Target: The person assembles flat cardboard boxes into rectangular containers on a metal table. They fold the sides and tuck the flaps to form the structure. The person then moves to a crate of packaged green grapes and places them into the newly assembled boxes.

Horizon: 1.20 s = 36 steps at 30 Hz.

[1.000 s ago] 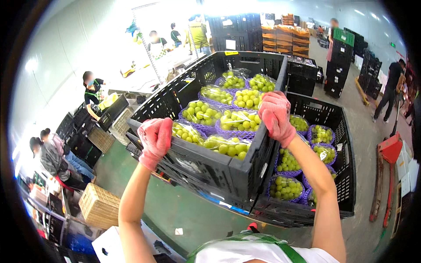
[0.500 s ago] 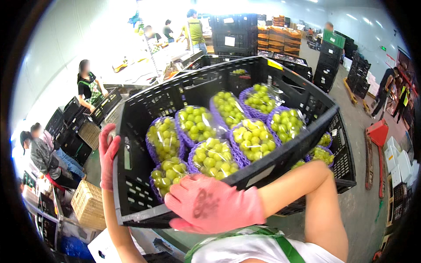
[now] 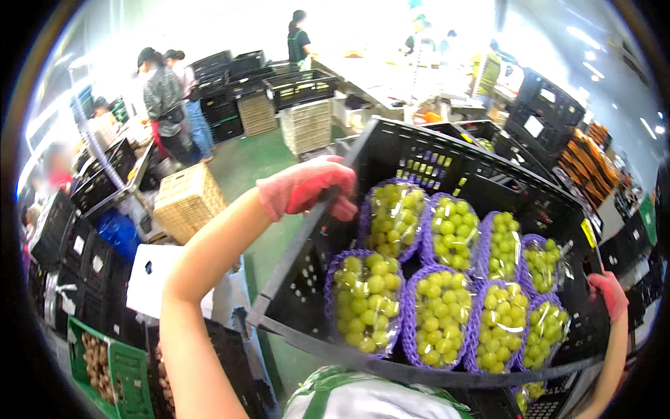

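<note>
A black plastic crate (image 3: 314, 272) with slotted walls is held before me, tilted, its long front edge close to my body. Inside lie several packs of green grapes (image 3: 368, 300), each in a purple foam net and clear wrap. My left hand (image 3: 307, 187), in a pink glove, grips the crate's left end, fingers bent over the rim. Also pink-gloved, my right hand (image 3: 610, 293) is closed on the crate's right end; part of its fingers is hidden by the wall. More grapes (image 3: 534, 390) show in another crate below the front edge.
At left stand a wicker basket (image 3: 187, 199), a white box (image 3: 157, 279) and a green crate (image 3: 136, 380) of brown round items. Two people (image 3: 164, 105) stand beyond, near stacked black crates (image 3: 223, 98). Another person (image 3: 298, 45) is by a long table (image 3: 370, 77).
My view has swung left, with the crate now lower right. My right hand has gone from the front rim to the right end; my left hand has closed over the left rim.
</note>
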Tool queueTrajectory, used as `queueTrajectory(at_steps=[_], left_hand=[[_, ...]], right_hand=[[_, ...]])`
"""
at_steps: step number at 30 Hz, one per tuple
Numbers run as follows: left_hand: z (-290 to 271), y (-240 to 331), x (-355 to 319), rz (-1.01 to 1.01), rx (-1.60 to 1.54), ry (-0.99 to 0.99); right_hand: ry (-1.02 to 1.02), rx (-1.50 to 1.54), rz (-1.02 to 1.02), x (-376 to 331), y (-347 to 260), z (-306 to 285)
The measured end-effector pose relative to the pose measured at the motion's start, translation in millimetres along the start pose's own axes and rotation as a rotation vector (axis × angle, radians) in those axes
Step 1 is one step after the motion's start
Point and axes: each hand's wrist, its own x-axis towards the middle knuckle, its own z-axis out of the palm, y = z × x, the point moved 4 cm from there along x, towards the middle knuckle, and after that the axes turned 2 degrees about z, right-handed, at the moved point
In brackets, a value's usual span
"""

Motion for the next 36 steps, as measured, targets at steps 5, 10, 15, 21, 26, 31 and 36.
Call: queueTrajectory(at_steps=[5, 10, 15, 21, 26, 31, 36], left_hand=[[-6, -13, 7, 0.101, 0.028, 0.11], [-40, -24, 8, 0.14, -0.058, 0.23], [-142, -41, -8, 0.16, -0.141, 0.234], [-301, -97, -49, 0.213, -0.173, 0.409], [-415, -129, -125, 0.261, -0.298, 0.538], [-486, -144, -216, 0.26, -0.209, 0.893], [-523, -159, -263, 0.199, -0.092, 1.189]], right_hand=[[0.231, -0.058, 0.154, 10, 15, -15], [0.373, -0.004, 0.124, -22, -32, 11], [0.235, -0.068, 0.013, -19, -134, 97], [0.041, -0.053, -0.082, 47, -250, 245], [-0.185, -0.038, -0.087, 121, -339, 397], [-0.481, -0.205, -0.199, 177, -421, 536], [-0.697, -0.118, -0.219, 252, -483, 693]])
